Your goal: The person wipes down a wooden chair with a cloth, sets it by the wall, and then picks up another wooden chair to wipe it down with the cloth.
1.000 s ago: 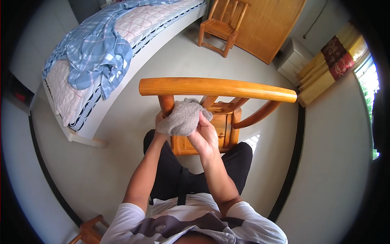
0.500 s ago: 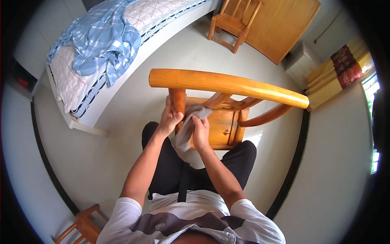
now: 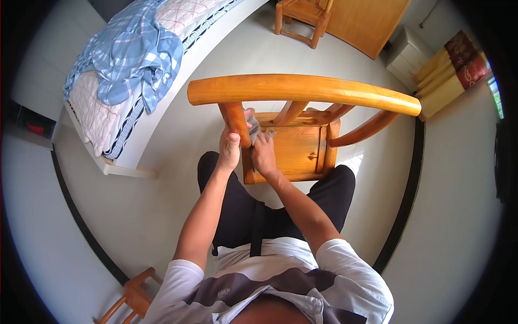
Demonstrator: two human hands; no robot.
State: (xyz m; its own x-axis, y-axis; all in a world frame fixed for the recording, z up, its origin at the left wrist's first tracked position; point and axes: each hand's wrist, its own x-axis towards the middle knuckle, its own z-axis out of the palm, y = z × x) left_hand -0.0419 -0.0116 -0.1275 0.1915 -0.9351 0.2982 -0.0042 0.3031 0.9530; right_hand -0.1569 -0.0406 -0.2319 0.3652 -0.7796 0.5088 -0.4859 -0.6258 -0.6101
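A varnished wooden chair (image 3: 302, 89) stands between my knees, with its curved top rail nearest the camera and its seat (image 3: 294, 154) below. My left hand (image 3: 229, 151) grips the chair's left back post (image 3: 234, 124), thumb along the near side and fingertips showing beyond it. Just right of that post, my right hand (image 3: 263, 155) presses a grey cloth (image 3: 253, 129) against the post's inner side. Its fingers are bent over the cloth, which is bunched and partly hidden by the post and the hand.
A bed (image 3: 121, 129) with a crumpled blue plaid cloth (image 3: 135, 59) is at the left. Another wooden chair (image 3: 303, 16) stands at the back beside a wooden panel (image 3: 367, 24). A small wooden seat (image 3: 137, 296) sits lower left. White drawers (image 3: 407, 56) and a yellow curtain (image 3: 437, 81) are right.
My right hand has moved up and closer to the left post. The cloth, which hung loosely below the hand, is now bunched by the post. The view has shifted slightly.
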